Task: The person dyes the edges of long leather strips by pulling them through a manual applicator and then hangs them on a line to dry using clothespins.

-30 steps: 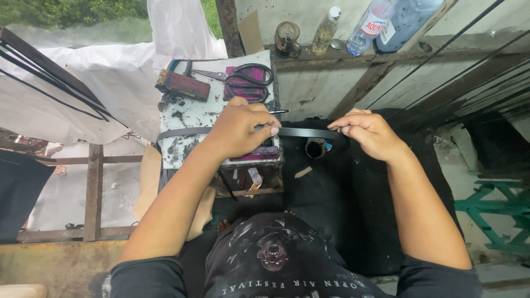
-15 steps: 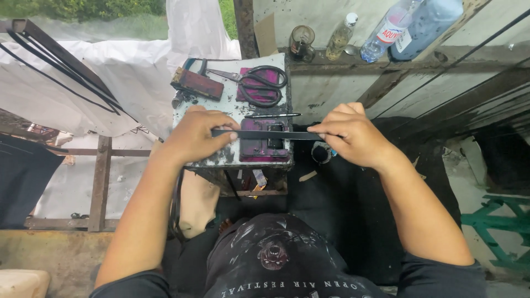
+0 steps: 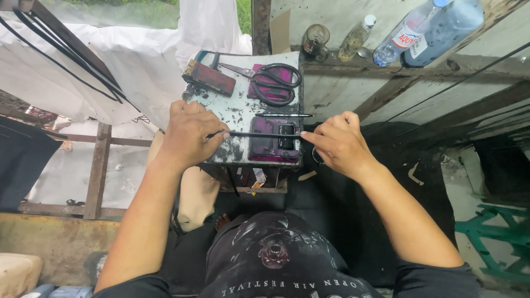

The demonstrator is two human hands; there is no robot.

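hands, left hand (image 3: 187, 135) and right hand (image 3: 338, 144), fingers grasping black strip (image 3: 254, 134) over stained worktable (image 3: 234, 110) beside plank wall (image 3: 397, 83).

We see a small bench (image 3: 237, 113) with a worn, pale top, stained and speckled dark. On its far left corner lies a dark red flat block (image 3: 210, 77). Beside it, black-handled scissors (image 3: 269, 81) rest across a purple pad (image 3: 271, 83). At the near right corner sits a purple plate (image 3: 274, 144) with a black buckle-like piece (image 3: 285, 136) on it. Just beyond the plate lies a thin dark pen-like tool (image 3: 283, 115).
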